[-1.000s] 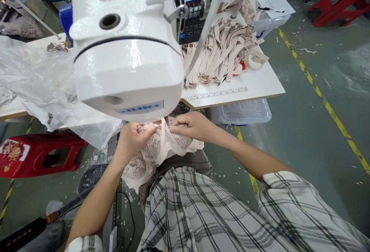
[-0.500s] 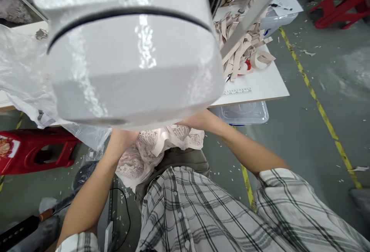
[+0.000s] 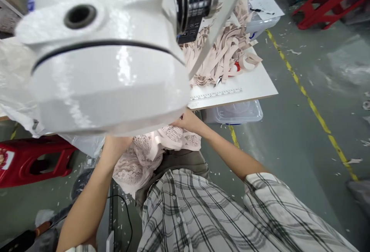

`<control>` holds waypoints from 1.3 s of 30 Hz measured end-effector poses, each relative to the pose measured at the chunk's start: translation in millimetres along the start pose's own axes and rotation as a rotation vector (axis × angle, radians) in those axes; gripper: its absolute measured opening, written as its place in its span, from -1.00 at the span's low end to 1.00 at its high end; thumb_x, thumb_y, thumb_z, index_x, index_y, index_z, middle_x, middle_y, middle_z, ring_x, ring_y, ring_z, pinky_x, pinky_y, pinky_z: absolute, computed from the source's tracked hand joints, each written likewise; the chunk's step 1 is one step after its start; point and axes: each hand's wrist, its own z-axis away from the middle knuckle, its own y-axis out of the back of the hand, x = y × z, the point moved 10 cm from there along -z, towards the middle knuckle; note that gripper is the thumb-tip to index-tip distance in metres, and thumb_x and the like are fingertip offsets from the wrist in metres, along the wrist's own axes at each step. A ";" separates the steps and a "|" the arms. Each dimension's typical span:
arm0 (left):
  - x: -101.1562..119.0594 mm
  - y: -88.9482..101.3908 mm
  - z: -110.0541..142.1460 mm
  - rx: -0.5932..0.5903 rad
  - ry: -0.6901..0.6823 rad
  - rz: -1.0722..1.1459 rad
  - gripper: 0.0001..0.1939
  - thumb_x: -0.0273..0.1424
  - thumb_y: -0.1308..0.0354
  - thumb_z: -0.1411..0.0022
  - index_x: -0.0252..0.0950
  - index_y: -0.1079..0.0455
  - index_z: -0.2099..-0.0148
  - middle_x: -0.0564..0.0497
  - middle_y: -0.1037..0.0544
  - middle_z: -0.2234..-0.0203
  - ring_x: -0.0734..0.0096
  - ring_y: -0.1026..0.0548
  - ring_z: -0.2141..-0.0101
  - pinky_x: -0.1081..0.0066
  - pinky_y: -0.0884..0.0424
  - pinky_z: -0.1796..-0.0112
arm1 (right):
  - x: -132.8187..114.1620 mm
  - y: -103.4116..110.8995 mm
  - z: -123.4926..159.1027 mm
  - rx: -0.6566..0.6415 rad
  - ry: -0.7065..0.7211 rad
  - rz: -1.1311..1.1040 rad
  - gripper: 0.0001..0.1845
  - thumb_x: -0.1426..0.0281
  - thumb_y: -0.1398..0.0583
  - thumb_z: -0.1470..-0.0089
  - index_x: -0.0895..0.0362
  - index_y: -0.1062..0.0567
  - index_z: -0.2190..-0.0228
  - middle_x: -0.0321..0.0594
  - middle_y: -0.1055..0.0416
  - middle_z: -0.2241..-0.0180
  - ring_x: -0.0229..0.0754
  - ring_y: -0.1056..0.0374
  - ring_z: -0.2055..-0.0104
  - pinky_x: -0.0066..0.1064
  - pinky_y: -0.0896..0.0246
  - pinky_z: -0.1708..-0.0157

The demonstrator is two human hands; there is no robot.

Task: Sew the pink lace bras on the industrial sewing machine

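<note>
A pale pink lace garment (image 3: 131,169) with smooth ribbon-like edging hangs over my lap below the sewing machine's white head (image 3: 111,86). My right hand (image 3: 189,122) is at the garment's upper right edge, its fingers curled and closed on the fabric. At the upper left of the lace is my left hand (image 3: 117,146); its fingers are hidden beneath the machine head. The needle area is also hidden by the machine head.
On the white table (image 3: 248,86) lie a heap of pale fabric strips (image 3: 222,51), a ruler strip (image 3: 215,94) and small scissors (image 3: 217,81). A clear plastic box (image 3: 238,112) sits below its edge. A red stool (image 3: 34,161) stands left, plastic sheeting (image 3: 17,74) above it.
The view has shifted, so the machine head sits further left and its display and handwheel show. My right hand has come out from behind the head, with its fingers partly visible on the lace.
</note>
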 end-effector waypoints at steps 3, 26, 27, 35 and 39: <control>15.9 -4.8 -0.2 -0.071 -0.062 -0.084 -0.89 -0.29 -0.19 -0.13 -0.21 -0.43 0.35 -0.07 -0.60 0.39 0.01 -0.55 0.11 0.16 -0.51 0.06 | 57.2 -19.4 8.2 -0.023 -0.135 -0.393 -0.11 -0.23 -0.29 0.10 0.08 -0.40 -0.10 -0.02 -0.40 -0.15 0.08 -0.29 -0.22 -0.12 -0.21 -0.18; 100.8 19.7 91.8 0.262 -0.449 -0.042 -0.66 -0.52 -0.16 -0.26 -0.24 -0.32 -0.08 -0.11 -0.52 0.09 0.29 -0.53 0.04 0.33 -0.51 0.07 | 4.1 63.4 80.9 0.286 -0.087 -0.570 -0.50 0.01 -0.51 0.31 0.04 -0.51 0.44 -0.26 -0.53 0.46 -0.14 -0.44 0.44 -0.31 -0.35 0.40; 124.9 13.1 102.0 0.217 -0.579 -0.005 -0.60 -0.49 -0.17 -0.27 -0.23 -0.28 -0.14 -0.13 -0.51 0.04 0.26 -0.51 -0.03 0.29 -0.51 0.02 | -17.1 47.9 82.8 0.177 -0.033 -0.515 -0.52 0.00 -0.50 0.29 0.06 -0.51 0.47 -0.27 -0.52 0.48 -0.16 -0.43 0.46 -0.33 -0.33 0.43; 77.6 -47.8 79.7 -0.451 -0.080 0.015 -0.66 -0.11 -0.17 -0.30 -0.26 -0.40 0.38 0.08 -0.46 0.59 0.44 -0.39 0.57 0.43 -0.35 0.50 | -95.8 -51.8 74.2 -0.242 0.152 0.079 -0.69 0.20 -0.20 -0.26 0.13 -0.58 0.40 -0.32 -0.47 0.52 -0.35 -0.28 0.50 -0.50 -0.07 0.49; 25.7 -23.4 53.2 -0.205 0.203 0.093 -0.71 -0.19 -0.22 -0.25 -0.27 -0.40 0.42 0.11 -0.40 0.61 0.50 -0.31 0.55 0.49 -0.21 0.52 | -75.1 -29.4 40.0 -0.023 0.056 0.257 -0.51 0.13 -0.22 -0.17 0.15 -0.30 0.65 -0.37 -0.20 0.63 -0.35 -0.10 0.53 -0.44 0.06 0.49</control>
